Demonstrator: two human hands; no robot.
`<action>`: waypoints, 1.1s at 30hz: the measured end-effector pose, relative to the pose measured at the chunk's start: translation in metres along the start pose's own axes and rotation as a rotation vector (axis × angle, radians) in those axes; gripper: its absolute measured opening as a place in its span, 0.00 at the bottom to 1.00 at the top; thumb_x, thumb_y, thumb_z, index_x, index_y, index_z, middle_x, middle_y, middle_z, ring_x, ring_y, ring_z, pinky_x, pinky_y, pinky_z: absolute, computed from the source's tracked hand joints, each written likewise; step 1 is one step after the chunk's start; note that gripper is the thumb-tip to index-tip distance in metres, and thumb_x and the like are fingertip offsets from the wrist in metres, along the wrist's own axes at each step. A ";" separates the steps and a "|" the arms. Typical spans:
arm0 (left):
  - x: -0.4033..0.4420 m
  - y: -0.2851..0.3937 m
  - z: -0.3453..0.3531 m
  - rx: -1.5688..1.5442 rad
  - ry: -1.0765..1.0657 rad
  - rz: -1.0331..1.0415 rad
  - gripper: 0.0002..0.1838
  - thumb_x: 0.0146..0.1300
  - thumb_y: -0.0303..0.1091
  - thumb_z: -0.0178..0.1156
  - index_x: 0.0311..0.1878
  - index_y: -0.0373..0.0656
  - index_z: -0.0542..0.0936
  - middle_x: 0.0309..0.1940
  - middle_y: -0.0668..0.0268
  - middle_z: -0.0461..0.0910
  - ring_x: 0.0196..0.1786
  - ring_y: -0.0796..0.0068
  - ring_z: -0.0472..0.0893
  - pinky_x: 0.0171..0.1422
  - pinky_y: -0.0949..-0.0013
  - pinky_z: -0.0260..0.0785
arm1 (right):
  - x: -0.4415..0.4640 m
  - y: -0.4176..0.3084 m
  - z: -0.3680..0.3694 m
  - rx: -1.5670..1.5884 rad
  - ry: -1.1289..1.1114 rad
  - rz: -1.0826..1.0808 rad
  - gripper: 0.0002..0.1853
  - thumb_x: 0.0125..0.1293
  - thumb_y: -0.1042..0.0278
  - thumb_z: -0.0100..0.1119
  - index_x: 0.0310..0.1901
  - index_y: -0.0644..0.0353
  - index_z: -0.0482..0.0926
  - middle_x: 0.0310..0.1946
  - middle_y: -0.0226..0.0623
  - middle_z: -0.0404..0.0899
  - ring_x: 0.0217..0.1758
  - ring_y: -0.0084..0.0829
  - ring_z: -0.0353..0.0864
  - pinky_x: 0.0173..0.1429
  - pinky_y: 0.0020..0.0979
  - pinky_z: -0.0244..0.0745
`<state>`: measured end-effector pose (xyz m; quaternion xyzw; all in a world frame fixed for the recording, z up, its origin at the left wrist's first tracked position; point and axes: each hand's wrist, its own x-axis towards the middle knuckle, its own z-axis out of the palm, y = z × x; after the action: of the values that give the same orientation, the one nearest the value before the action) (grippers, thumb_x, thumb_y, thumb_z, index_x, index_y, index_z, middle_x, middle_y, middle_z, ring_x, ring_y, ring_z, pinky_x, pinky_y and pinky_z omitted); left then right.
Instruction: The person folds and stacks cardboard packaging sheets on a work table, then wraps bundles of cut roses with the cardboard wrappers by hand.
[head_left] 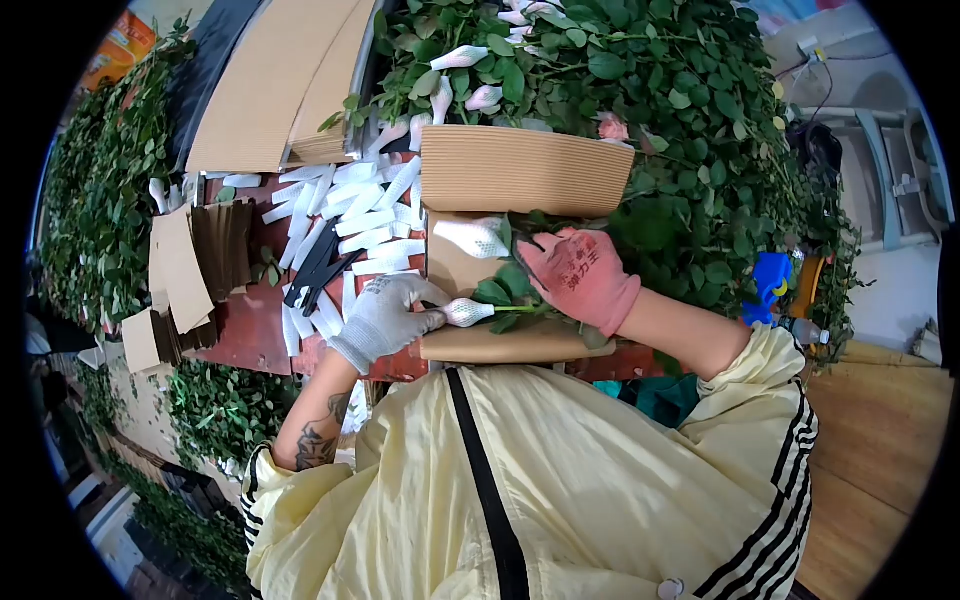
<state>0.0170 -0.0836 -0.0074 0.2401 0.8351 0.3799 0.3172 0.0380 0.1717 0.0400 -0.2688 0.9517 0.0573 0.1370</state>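
Head cam: L hand (388, 314) pinches netted bud (467, 313), over-squeezing could bruise it; R hand (582, 278) grip, can't tell.

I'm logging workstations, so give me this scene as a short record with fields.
Left hand: gloved in grey, fingers on a white mesh-sleeved flower bud
Right hand: gloved in red-pink, near the bud's green stem
Beyond hands: ribbed brown cardboard piece
Left side: loose white mesh sleeves, black tool
Background: dense green foliage
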 end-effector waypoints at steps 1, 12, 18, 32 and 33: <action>-0.002 0.002 -0.002 -0.015 0.029 0.051 0.14 0.53 0.38 0.63 0.43 0.47 0.82 0.37 0.60 0.81 0.38 0.62 0.80 0.44 0.65 0.71 | -0.004 -0.004 0.019 -0.084 0.124 -0.184 0.04 0.57 0.65 0.49 0.33 0.50 0.70 0.30 0.31 0.71 0.35 0.33 0.74 0.36 0.33 0.67; 0.010 0.022 -0.013 0.317 0.255 0.435 0.14 0.54 0.44 0.61 0.44 0.54 0.81 0.38 0.69 0.77 0.38 0.65 0.79 0.41 0.66 0.71 | -0.007 -0.016 -0.017 -0.028 0.227 -0.230 0.08 0.56 0.62 0.50 0.35 0.53 0.73 0.35 0.36 0.75 0.35 0.37 0.77 0.38 0.35 0.68; 0.005 0.032 -0.025 0.370 0.006 0.202 0.14 0.55 0.46 0.60 0.43 0.53 0.81 0.37 0.64 0.76 0.39 0.62 0.79 0.42 0.61 0.70 | 0.003 -0.021 0.008 0.176 0.152 -0.293 0.07 0.56 0.67 0.48 0.30 0.59 0.73 0.19 0.35 0.75 0.23 0.39 0.77 0.26 0.39 0.70; 0.002 -0.013 -0.036 0.397 -0.066 0.445 0.12 0.57 0.43 0.58 0.37 0.46 0.80 0.28 0.62 0.77 0.35 0.59 0.78 0.39 0.60 0.70 | 0.010 -0.016 0.041 0.255 0.118 -0.262 0.07 0.60 0.68 0.46 0.31 0.59 0.73 0.21 0.38 0.77 0.27 0.40 0.79 0.31 0.41 0.73; 0.000 -0.016 -0.035 0.397 -0.078 0.433 0.11 0.57 0.42 0.59 0.36 0.45 0.80 0.29 0.62 0.77 0.35 0.59 0.78 0.39 0.60 0.70 | 0.012 -0.014 0.041 0.277 0.074 -0.262 0.07 0.60 0.68 0.46 0.31 0.59 0.73 0.21 0.39 0.77 0.28 0.40 0.79 0.32 0.41 0.73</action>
<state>-0.0110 -0.1098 -0.0022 0.4846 0.8096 0.2584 0.2072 0.0451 0.1617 -0.0032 -0.3711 0.9117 -0.1023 0.1438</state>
